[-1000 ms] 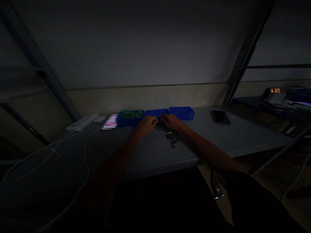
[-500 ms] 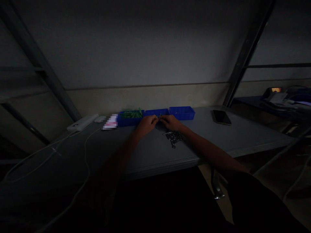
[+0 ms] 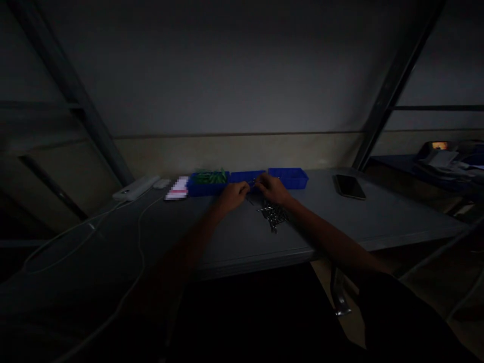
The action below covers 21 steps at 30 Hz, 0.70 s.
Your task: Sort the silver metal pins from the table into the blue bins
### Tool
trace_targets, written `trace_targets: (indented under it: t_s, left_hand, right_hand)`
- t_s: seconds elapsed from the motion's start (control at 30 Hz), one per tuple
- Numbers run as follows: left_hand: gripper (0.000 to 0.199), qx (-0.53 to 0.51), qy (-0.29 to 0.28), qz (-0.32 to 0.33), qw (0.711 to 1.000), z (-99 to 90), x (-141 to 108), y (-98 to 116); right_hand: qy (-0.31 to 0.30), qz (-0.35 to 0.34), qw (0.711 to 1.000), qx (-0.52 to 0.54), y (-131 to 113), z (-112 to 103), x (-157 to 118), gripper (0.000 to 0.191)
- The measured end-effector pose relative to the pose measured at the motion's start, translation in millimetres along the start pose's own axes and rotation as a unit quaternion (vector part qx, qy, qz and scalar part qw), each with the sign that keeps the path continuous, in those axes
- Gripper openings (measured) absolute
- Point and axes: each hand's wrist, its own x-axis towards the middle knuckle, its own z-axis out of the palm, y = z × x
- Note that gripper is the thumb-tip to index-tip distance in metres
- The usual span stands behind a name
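Observation:
My left hand (image 3: 235,195) is closed in a pinch in front of the middle blue bin (image 3: 247,175); what its fingers hold is too small and dark to name. Just to its right, my right hand (image 3: 273,188) is also pinched, with a tiny shiny piece at its fingertips that I cannot make out. Below the right hand lies a pile of small metal parts (image 3: 275,216) on the grey table (image 3: 230,234). The left blue bin (image 3: 206,189) holds green leaf-like pieces (image 3: 212,177). A third, right blue bin (image 3: 289,180) stands beyond my right hand.
A phone (image 3: 350,186) lies on the right of the table. On the left are a white power strip (image 3: 136,188), a trailing white cable (image 3: 139,242) and a pixelated card (image 3: 177,188). Metal frame posts (image 3: 381,108) rise behind; another cluttered table stands far right.
My hands have moved slightly apart, the right one drawing back from the left. The whole view has shifted a little, so things appear farther right.

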Motion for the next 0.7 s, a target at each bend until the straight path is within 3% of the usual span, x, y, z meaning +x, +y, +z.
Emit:
trace_targets:
  t_s: [0.27,0.43,0.57,0.7]
  left_hand:
    - [0.026,-0.032,0.026,-0.019,0.999,3.8,0.2,-3.1]
    - [0.027,-0.036,0.025,-0.033,0.998,3.1,-0.8,0.7]
    - [0.027,-0.027,0.015,-0.022,0.999,3.2,-2.8,4.8]
    - [0.027,-0.002,-0.049,-0.022,0.999,4.5,-6.7,1.4]
  right_hand:
    - [-0.067,-0.037,0.992,-0.099,-1.6,-9.6,0.2,0.021]
    - [-0.100,-0.006,0.976,-0.191,-4.3,-11.0,0.4,0.028]
    - [-0.078,0.046,0.967,-0.238,-5.4,-14.3,3.0,0.032]
    - [-0.015,0.126,0.957,-0.260,7.7,-24.7,6.7,0.031]
